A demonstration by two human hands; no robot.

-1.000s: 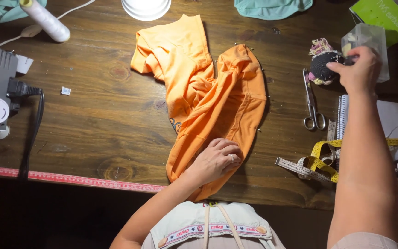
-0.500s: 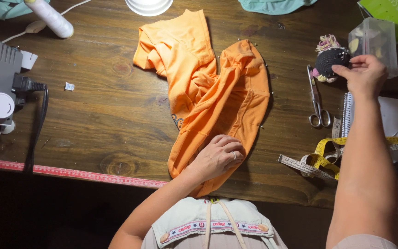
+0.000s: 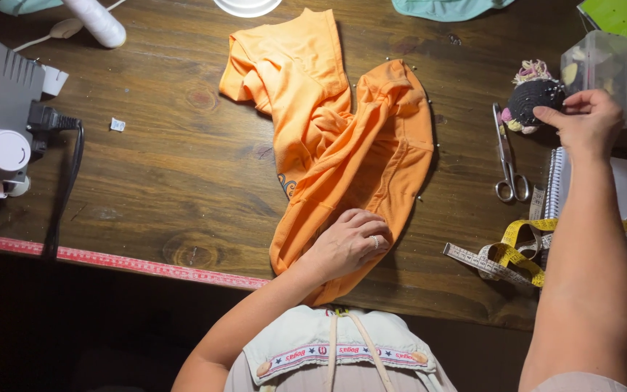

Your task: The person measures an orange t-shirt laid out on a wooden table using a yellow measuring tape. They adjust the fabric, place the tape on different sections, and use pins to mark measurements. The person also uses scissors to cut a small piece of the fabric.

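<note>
On the dark wooden table (image 3: 161,167), the left hand (image 3: 348,243) presses flat on orange fabric (image 3: 350,156) (pinned edges), while right hand (image 3: 582,120) fingertips pinch at the dark pincushion (image 3: 533,98).

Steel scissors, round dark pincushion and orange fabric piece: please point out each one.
Steel scissors (image 3: 508,156): head view, on the blades near the pivot.
Round dark pincushion (image 3: 531,98): head view, on its dark top.
Orange fabric piece (image 3: 342,160): head view, on the crumpled middle.

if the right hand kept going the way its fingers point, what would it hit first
The right hand points left, fingertips already at the dark round pincushion. That comes first; whether they touch it or hover just above is unclear. The scissors lie lower, off that line.
</note>
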